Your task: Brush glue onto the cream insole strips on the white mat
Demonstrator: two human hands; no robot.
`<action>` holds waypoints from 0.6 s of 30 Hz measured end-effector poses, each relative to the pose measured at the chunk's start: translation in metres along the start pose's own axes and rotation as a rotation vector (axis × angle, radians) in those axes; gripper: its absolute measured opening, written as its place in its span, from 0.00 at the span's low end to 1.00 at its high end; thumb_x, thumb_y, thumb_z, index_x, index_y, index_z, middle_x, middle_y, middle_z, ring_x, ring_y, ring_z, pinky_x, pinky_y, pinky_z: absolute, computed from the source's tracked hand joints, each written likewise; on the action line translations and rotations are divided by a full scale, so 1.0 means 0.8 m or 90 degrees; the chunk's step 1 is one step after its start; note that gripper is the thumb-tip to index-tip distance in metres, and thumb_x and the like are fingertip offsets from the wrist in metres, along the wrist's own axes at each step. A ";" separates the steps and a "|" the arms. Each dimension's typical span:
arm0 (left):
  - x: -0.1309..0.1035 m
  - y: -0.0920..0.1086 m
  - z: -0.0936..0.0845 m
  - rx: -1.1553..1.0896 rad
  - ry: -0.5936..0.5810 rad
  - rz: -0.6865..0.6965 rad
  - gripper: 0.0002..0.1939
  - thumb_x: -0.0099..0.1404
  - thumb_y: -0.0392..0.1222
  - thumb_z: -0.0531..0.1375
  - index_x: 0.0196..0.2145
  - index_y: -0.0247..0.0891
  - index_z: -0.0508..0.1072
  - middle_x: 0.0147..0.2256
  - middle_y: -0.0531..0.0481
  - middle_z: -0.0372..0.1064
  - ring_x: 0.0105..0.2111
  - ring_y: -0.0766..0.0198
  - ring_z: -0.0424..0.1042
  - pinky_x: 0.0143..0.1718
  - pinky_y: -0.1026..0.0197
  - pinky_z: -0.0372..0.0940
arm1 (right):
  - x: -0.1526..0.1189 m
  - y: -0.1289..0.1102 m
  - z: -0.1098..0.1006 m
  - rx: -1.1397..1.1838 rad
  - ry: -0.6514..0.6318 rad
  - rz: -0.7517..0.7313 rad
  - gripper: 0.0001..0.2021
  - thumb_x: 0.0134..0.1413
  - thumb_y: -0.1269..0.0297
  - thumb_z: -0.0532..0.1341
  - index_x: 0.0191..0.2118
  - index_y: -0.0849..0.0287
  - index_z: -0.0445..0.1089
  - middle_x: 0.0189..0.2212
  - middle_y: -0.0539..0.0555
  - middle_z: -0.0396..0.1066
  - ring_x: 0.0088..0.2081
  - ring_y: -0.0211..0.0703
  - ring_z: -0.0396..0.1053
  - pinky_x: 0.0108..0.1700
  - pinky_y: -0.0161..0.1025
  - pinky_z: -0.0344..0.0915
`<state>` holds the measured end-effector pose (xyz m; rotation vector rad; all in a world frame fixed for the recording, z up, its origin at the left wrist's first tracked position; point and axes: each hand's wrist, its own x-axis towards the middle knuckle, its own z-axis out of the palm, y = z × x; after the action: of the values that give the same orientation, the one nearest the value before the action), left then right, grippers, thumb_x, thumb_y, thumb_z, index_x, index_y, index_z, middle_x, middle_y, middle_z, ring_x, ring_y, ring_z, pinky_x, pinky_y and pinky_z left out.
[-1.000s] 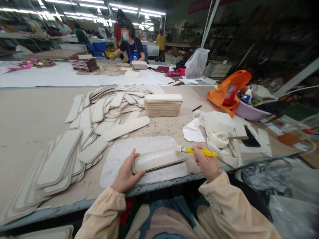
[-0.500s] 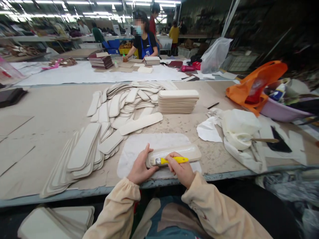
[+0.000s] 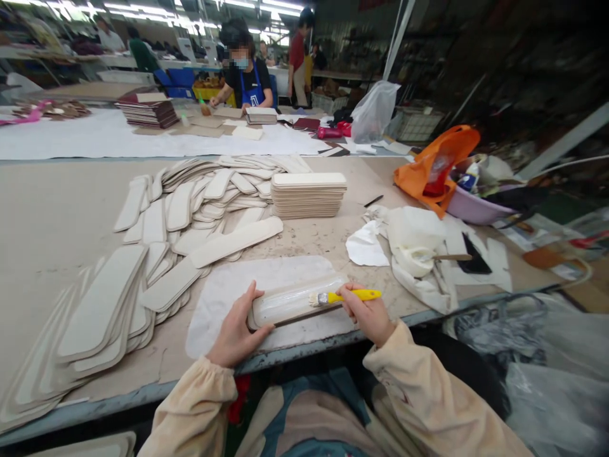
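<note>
A long cream panel point(image 3: 285, 306) with rounded corners lies on a white sheet point(image 3: 216, 317) near the table's front edge. Its top looks wet and glossy. My left hand point(image 3: 236, 331) grips the panel's left end, thumb along the near side and fingers at the far side. Pinched in my right hand point(image 3: 370, 315) is a paintbrush point(image 3: 362, 295) with a yellow handle, its bristles resting on the panel toward the right end. To the left, many similar cream panels point(image 3: 102, 301) lie fanned out and overlapping.
A neat stack of panels point(image 3: 309, 195) stands behind the sheet. On the right are a white tub point(image 3: 419, 259) with a stick in it, a black phone point(image 3: 476, 255), an orange bag point(image 3: 435, 168) and a purple basin point(image 3: 476, 204). Across the table a co-worker point(image 3: 250, 79) handles pieces.
The brush in my right hand has moved right along the panel, from near my left hand toward the other end. My left hand keeps its hold. The whole view has shifted to the right.
</note>
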<state>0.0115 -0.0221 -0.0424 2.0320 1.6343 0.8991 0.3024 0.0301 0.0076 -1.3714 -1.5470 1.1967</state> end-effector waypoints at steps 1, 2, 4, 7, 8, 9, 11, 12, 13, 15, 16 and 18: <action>0.000 -0.001 0.000 0.004 0.001 -0.001 0.47 0.57 0.46 0.61 0.65 0.43 0.37 0.54 0.43 0.61 0.55 0.53 0.62 0.56 0.47 0.57 | 0.001 0.001 -0.008 -0.009 0.008 -0.001 0.13 0.58 0.54 0.54 0.29 0.57 0.65 0.14 0.44 0.56 0.18 0.35 0.54 0.21 0.34 0.53; 0.000 -0.001 0.000 0.008 0.002 -0.002 0.46 0.57 0.46 0.61 0.65 0.43 0.37 0.54 0.43 0.61 0.54 0.53 0.62 0.56 0.47 0.57 | 0.002 0.003 -0.016 -0.017 0.017 -0.004 0.14 0.58 0.54 0.54 0.28 0.57 0.65 0.14 0.45 0.56 0.18 0.35 0.54 0.22 0.34 0.53; 0.000 -0.001 0.001 0.013 0.001 -0.002 0.46 0.58 0.47 0.61 0.65 0.43 0.37 0.54 0.43 0.62 0.54 0.53 0.62 0.56 0.47 0.58 | 0.003 0.005 -0.030 -0.030 0.038 -0.010 0.14 0.58 0.54 0.55 0.28 0.57 0.65 0.14 0.45 0.56 0.18 0.36 0.54 0.22 0.35 0.53; 0.000 -0.001 0.000 0.015 -0.002 -0.001 0.46 0.58 0.46 0.61 0.65 0.43 0.37 0.54 0.43 0.61 0.54 0.53 0.62 0.56 0.46 0.57 | 0.006 0.009 -0.048 -0.047 0.066 -0.009 0.14 0.57 0.53 0.55 0.27 0.57 0.64 0.14 0.46 0.57 0.17 0.36 0.54 0.21 0.35 0.52; 0.000 -0.001 0.000 0.015 -0.003 -0.003 0.45 0.58 0.46 0.61 0.65 0.43 0.38 0.55 0.43 0.61 0.54 0.53 0.62 0.57 0.46 0.57 | 0.007 0.010 -0.053 -0.056 0.069 -0.010 0.15 0.58 0.52 0.54 0.27 0.57 0.64 0.14 0.46 0.57 0.17 0.36 0.54 0.21 0.35 0.51; 0.000 0.000 0.000 0.013 -0.003 -0.004 0.45 0.58 0.46 0.61 0.65 0.43 0.38 0.55 0.43 0.61 0.55 0.53 0.62 0.57 0.46 0.57 | 0.007 0.011 -0.058 -0.067 0.072 -0.014 0.15 0.58 0.52 0.54 0.28 0.57 0.64 0.14 0.46 0.57 0.17 0.37 0.54 0.20 0.35 0.51; 0.000 0.000 0.000 0.012 -0.003 -0.006 0.45 0.58 0.46 0.61 0.65 0.44 0.38 0.54 0.43 0.61 0.55 0.53 0.62 0.57 0.46 0.57 | 0.007 0.012 -0.065 -0.098 0.080 -0.032 0.15 0.58 0.51 0.54 0.28 0.57 0.65 0.14 0.46 0.57 0.17 0.37 0.55 0.21 0.36 0.51; 0.000 -0.001 0.000 0.012 -0.001 -0.006 0.45 0.58 0.46 0.61 0.65 0.44 0.39 0.54 0.43 0.61 0.54 0.53 0.62 0.57 0.45 0.57 | 0.006 0.012 -0.068 -0.116 0.088 -0.043 0.15 0.58 0.52 0.53 0.29 0.56 0.65 0.15 0.46 0.58 0.18 0.38 0.56 0.22 0.36 0.52; 0.000 -0.001 0.000 0.011 0.000 -0.004 0.45 0.58 0.46 0.61 0.65 0.44 0.39 0.54 0.43 0.61 0.54 0.53 0.62 0.57 0.45 0.57 | 0.004 0.011 -0.070 -0.135 0.096 -0.054 0.15 0.58 0.52 0.53 0.29 0.56 0.66 0.15 0.46 0.58 0.18 0.38 0.56 0.23 0.36 0.53; 0.000 -0.002 0.001 0.009 0.001 -0.002 0.45 0.57 0.46 0.61 0.65 0.44 0.39 0.54 0.43 0.61 0.54 0.53 0.62 0.57 0.45 0.57 | 0.001 0.007 -0.071 -0.163 0.118 -0.076 0.14 0.58 0.52 0.54 0.30 0.56 0.66 0.16 0.47 0.59 0.19 0.38 0.58 0.25 0.37 0.55; 0.000 -0.003 0.001 0.008 0.001 -0.001 0.45 0.58 0.46 0.61 0.65 0.44 0.39 0.54 0.43 0.61 0.55 0.53 0.62 0.57 0.45 0.56 | -0.001 0.005 -0.070 -0.167 0.130 -0.084 0.14 0.58 0.52 0.54 0.30 0.57 0.66 0.16 0.47 0.59 0.20 0.38 0.58 0.25 0.37 0.55; 0.000 -0.004 0.002 0.006 0.000 -0.001 0.45 0.58 0.46 0.61 0.64 0.44 0.39 0.54 0.43 0.61 0.55 0.52 0.61 0.58 0.45 0.56 | -0.004 0.000 -0.066 -0.146 0.163 -0.094 0.14 0.58 0.52 0.54 0.30 0.57 0.65 0.16 0.46 0.59 0.19 0.38 0.58 0.25 0.37 0.55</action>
<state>0.0103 -0.0210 -0.0454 2.0369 1.6426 0.8919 0.3527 0.0361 0.0232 -1.4633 -1.6041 0.7403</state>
